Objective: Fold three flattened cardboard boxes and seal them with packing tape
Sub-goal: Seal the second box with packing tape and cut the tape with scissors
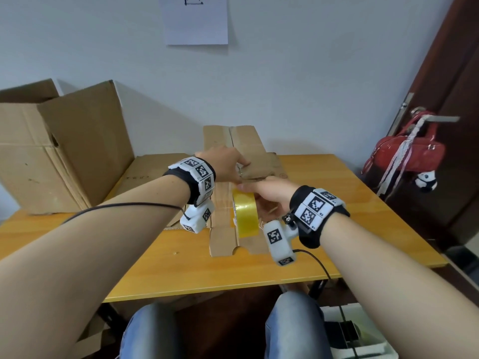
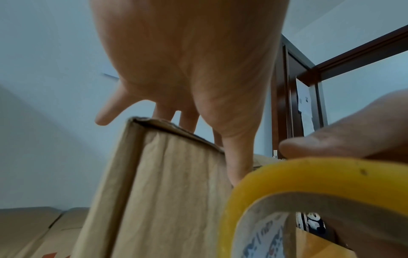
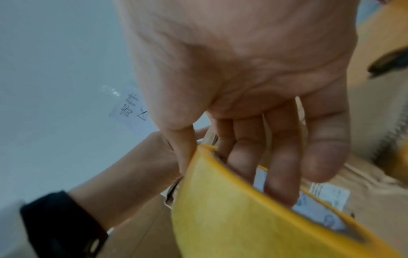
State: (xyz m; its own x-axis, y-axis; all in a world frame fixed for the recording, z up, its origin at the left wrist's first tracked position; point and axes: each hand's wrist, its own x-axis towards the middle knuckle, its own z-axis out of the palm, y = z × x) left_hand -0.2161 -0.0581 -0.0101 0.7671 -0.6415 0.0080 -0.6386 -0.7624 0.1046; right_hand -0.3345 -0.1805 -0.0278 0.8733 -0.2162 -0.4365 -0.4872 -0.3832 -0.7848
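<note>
The right hand [image 1: 269, 193] grips a tape roll [image 1: 245, 213] — glossy yellow film wound on a printed card core — with the thumb on the outer rim and the fingers [image 3: 280, 157] curled through the hole. The roll stands on edge against a small box [image 1: 238, 177] of creased, matte brown cardboard in the middle of the smooth wooden table [image 1: 207, 268]. The left hand [image 1: 223, 161] rests on the box's top edge, fingers bent down over the flaps; it seems to pinch a flap, though the blur hides the fingertips. A large open carton [image 1: 59, 151] leans at the table's left — flat cardboard lies beside it.
</note>
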